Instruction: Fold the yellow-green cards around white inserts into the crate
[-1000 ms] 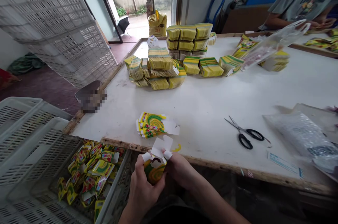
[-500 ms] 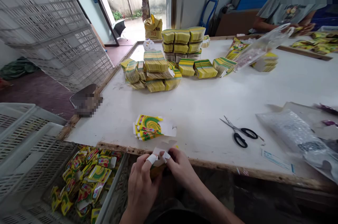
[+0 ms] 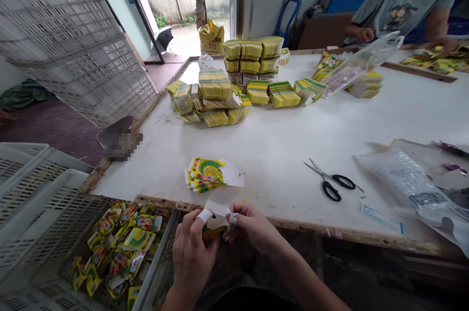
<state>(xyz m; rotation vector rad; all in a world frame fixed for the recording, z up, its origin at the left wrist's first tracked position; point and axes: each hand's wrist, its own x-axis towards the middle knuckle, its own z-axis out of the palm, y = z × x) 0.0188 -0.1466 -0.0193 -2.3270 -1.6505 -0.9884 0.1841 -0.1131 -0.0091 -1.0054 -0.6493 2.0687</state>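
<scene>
Both my hands hold one small yellow and green carton (image 3: 213, 225) just below the table's front edge. My left hand (image 3: 192, 252) wraps round its body, a taped finger on top. My right hand (image 3: 251, 227) pinches the white flap at its top, fingers closed. On the table just beyond lies a small pile of flat cartons (image 3: 207, 174) of the same print. To my lower left a white plastic crate (image 3: 40, 213) holds several folded cartons (image 3: 117, 247).
Banded bundles of flat cartons (image 3: 234, 81) are stacked at the table's far side. Black scissors (image 3: 331, 184) and a clear plastic bag (image 3: 410, 184) lie to the right. A second person (image 3: 399, 13) works at the far right corner. White crates (image 3: 73, 42) lean at the left.
The carton's white flap, upright a second ago, is now folded down under my fingers. Both hands stayed at the table's edge. The far person's hands moved apart.
</scene>
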